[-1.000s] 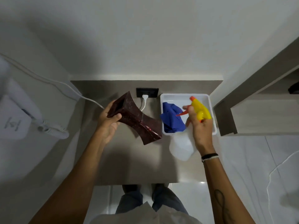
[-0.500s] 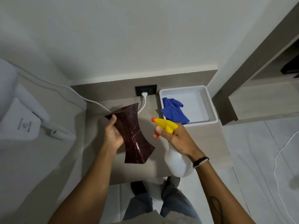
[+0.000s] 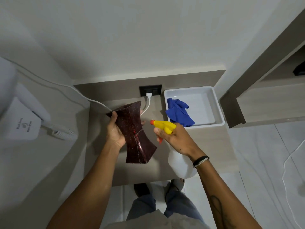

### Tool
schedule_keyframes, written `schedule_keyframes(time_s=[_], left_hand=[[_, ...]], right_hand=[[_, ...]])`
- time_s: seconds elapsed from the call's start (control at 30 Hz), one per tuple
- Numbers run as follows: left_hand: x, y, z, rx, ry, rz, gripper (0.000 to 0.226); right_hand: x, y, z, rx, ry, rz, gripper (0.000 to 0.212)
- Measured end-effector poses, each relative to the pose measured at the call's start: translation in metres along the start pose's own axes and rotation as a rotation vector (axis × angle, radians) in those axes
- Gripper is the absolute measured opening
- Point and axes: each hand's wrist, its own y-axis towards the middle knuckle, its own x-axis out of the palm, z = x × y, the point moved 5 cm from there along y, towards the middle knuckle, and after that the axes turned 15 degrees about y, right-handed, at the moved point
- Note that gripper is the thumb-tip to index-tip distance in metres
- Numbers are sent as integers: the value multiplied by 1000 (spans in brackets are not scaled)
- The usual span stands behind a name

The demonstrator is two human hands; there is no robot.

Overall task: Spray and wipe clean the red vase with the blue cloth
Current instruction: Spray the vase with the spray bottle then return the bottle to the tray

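Vase (image 3: 134,133) at frame centre, dark red, speckled, waisted shape. I see it held off the surface (image 3: 211,146), tilted, its open mouth toward the upper left and its base toward the lower centre.

Left hand (image 3: 115,129): wrapped round the vase's upper half, thumb on the rim, palm against the left side, fingertips just showing past the right edge. Closed grip on the vase.

Right hand (image 3: 175,138): closed round the neck of the spray bottle (image 3: 179,162), right of the vase. Yellow head, orange nozzle (image 3: 152,122) pointing left at the vase, close to it but apart. One finger lies in front of the orange trigger; I cannot tell whether it is pressed. White bottle body hangs below the wrist, over the surface's near edge. Dark band on that wrist.

Cloth (image 3: 179,114): blue, crumpled, lying in the left part of a white tray (image 3: 217,106) at upper right of the surface. No hand touches it.

Behind the vase: black wall outlet (image 3: 150,92) with a white plug and cord. Left edge of frame: white wall-mounted device (image 3: 24,121) with a coiled cord.
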Motion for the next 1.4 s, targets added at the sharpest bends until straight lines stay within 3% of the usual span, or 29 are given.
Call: schedule_keyframes(time_s=[0.13,0.3,0.43,0.57,0.63,0.73,0.8,0.93,1.3,1.4], left_hand=[[1,3,-1,-40,36,-55,114],[-5,10,-9,-90,33,31,120],[-8,18,-7,-93,21,122,128],[-4,18,3,-64,90,151,140],[-1,16,5,-51,96,126,124],[-1,15,6,-17,120,124,78],[-1,13,7,-1,148,132,67],[-4,11,3,-45,173,162,87],[-24,11,1,-63,264,240,60],[-25,10,1,-67,267,313,86]], right_hand=[[-6,-3,13,63,-46,-21,40],[-10,-6,21,93,-159,-6,45],[-6,-4,11,69,-106,0,51],[7,4,-10,-6,-98,60,68],[11,11,-21,-26,-157,92,71],[12,19,-29,-11,-245,114,77],[9,20,-29,3,-268,122,80],[3,17,-20,58,-292,119,75],[3,12,1,124,-240,135,78],[0,10,8,137,-266,150,77]])
